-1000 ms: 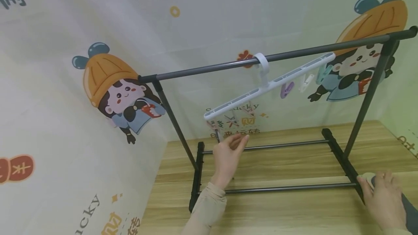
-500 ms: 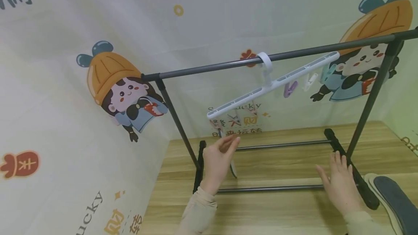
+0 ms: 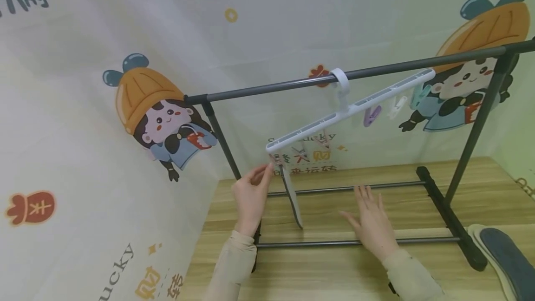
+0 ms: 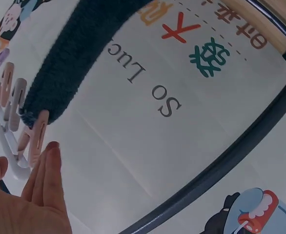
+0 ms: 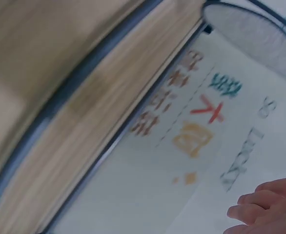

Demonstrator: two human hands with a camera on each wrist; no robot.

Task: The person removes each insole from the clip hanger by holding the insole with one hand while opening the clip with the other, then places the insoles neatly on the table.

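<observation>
A thin insole hangs from a pink clothespin at the near left end of the white clip hanger. Its dark, fuzzy face shows in the left wrist view; its pale side appears in the right wrist view. My left hand is beside that clothespin, thumb and fingers apart, fingertips close to it; whether they touch is unclear. My right hand hovers over the rack's base, fingers extended, to the right of the hanging insole, holding nothing.
The hanger hooks over the top bar of a black rack. Purple, white and teal clothespins hang on its right half. A dark insole and a cream one beneath it lie on the wooden table, right of the rack's foot.
My left hand has moved left, and the hanging insole now shows fully. My right hand has come from the insoles on the right toward the middle of the rack.
</observation>
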